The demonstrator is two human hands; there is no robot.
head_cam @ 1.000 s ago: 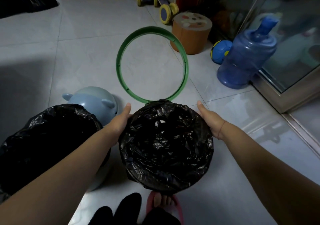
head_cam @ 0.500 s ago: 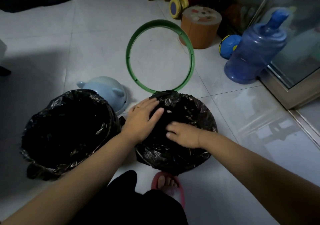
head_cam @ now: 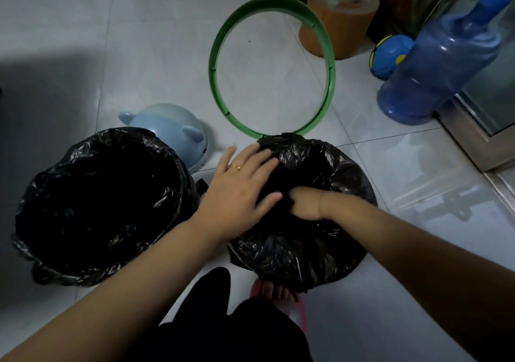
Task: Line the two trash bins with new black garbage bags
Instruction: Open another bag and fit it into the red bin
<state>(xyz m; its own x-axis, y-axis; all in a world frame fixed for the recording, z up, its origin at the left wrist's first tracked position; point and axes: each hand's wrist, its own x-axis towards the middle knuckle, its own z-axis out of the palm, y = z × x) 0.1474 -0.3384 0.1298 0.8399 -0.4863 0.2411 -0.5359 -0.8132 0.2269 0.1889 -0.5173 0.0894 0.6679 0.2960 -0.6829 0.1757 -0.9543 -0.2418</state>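
Note:
Two bins stand on the tiled floor, each with a black garbage bag over its rim. The left bin gapes open and dark inside. Over the right bin my left hand lies flat, fingers spread, pressing the bag at the bin's mouth. My right hand reaches down into the same bag; its fingers are buried in the black plastic and hidden. A green ring lies on the floor just beyond the right bin.
A pale blue lid with two ears lies behind the left bin. At the back right stand a blue water jug, an orange stool and a blue-yellow ball. A glass door frame runs along the right. My foot is under the right bin.
Both hands left the sides of the right bin's rim and came together over its mouth. The right hand has since sunk deeper into the bag.

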